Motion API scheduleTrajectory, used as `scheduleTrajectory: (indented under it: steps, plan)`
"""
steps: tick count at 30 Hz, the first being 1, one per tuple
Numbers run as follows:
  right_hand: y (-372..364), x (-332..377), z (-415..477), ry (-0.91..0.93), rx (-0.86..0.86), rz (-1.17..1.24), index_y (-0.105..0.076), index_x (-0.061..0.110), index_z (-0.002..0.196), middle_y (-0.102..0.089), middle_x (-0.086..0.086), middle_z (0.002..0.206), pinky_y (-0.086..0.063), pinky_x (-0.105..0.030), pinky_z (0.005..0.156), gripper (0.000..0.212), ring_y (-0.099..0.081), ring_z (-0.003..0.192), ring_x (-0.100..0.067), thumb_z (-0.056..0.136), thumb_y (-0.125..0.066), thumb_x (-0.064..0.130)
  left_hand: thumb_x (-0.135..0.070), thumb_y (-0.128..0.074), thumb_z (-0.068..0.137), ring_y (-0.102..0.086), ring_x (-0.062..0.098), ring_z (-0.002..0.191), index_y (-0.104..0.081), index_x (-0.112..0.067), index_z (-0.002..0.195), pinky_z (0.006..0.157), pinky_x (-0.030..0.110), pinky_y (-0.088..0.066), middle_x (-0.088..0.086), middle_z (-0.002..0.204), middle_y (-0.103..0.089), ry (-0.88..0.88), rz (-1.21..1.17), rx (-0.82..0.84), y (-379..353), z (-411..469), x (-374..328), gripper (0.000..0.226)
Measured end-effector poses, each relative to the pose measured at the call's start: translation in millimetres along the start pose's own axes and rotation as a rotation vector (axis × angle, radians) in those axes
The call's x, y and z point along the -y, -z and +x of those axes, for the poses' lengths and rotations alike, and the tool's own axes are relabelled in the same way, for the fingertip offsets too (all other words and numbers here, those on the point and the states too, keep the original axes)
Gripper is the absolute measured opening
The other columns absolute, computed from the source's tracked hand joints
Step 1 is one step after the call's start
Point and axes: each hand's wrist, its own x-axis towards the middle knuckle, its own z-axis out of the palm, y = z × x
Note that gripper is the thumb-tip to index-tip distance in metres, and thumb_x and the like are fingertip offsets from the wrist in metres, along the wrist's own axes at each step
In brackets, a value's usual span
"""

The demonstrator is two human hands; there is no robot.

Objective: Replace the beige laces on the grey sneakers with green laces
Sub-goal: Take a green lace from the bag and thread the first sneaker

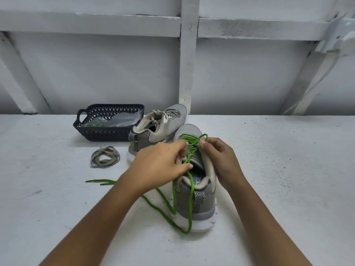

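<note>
White painted tabletop (pixel 269 169) stands before a white panelled wall (pixel 96 73). Near the person, a grey mesh sneaker (pixel 196 200) stands with its heel toward the camera, and a bright green round lace (pixel 189 140) is threaded through its front eyelets; the long ends hang over the heel onto the tabletop. The left hand (pixel 159 166) pinches this lace above the tongue with curled fingers (pixel 180 148). The right hand (pixel 219 160) pinches it at the eyelets. Behind lies a second grey sneaker with beige laces (pixel 153 129), beside a dark blue plastic basket (pixel 80 120). A removed beige flat lace (pixel 104 157) lies coiled at the left.
</note>
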Motion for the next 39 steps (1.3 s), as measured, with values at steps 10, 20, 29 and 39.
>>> scheduleTrajectory:
  steps: [10, 20, 29, 39]
  plan:
    - [1, 0, 1, -0.010, 0.005, -0.023, -0.065, 0.012, 0.082, -0.065, -0.007, 0.080, -0.048, -0.035, 0.079, 0.005, -0.059, 0.079, -0.017, 0.087, -0.065, 0.013, -0.028, -0.061, 0.088, -0.049, -0.001, 0.074, -0.069, -0.023, 0.084, 0.067, 0.014, -0.035, -0.007, 0.085, -0.043, -0.080, -0.256, 0.080, 4, 3, 2, 0.011]
    - [0, 3, 0, -0.010, -0.022, -0.061, -0.065, 0.014, 0.080, -0.065, -0.004, 0.077, -0.048, -0.033, 0.078, 0.007, -0.059, 0.077, -0.016, 0.086, -0.065, 0.013, -0.027, -0.066, 0.082, -0.050, 0.002, 0.067, -0.072, -0.035, 0.080, 0.068, 0.018, -0.040, -0.011, 0.072, -0.056, -0.324, -0.698, 0.509, 21, 0, 15, 0.011]
    - [0, 2, 0, 0.006, -0.018, -0.080, -0.066, 0.013, 0.082, -0.065, -0.003, 0.079, -0.048, -0.032, 0.077, 0.006, -0.059, 0.079, -0.016, 0.087, -0.064, 0.014, -0.041, -0.046, 0.095, -0.040, 0.008, 0.056, -0.059, -0.014, 0.070, 0.055, 0.025, -0.031, 0.010, 0.067, -0.055, -0.165, -0.212, 0.371, 15, -4, 5, 0.039]
    - [-1, 1, 0, 0.004, -0.030, -0.097, -0.067, 0.017, 0.078, -0.066, -0.002, 0.078, -0.048, -0.035, 0.080, 0.010, -0.060, 0.079, -0.015, 0.087, -0.064, 0.014, -0.028, -0.067, 0.085, -0.024, 0.005, 0.033, -0.074, -0.006, 0.076, 0.036, 0.016, -0.020, -0.006, 0.039, -0.043, 0.165, -0.695, 0.375, -1, 4, -7, 0.025]
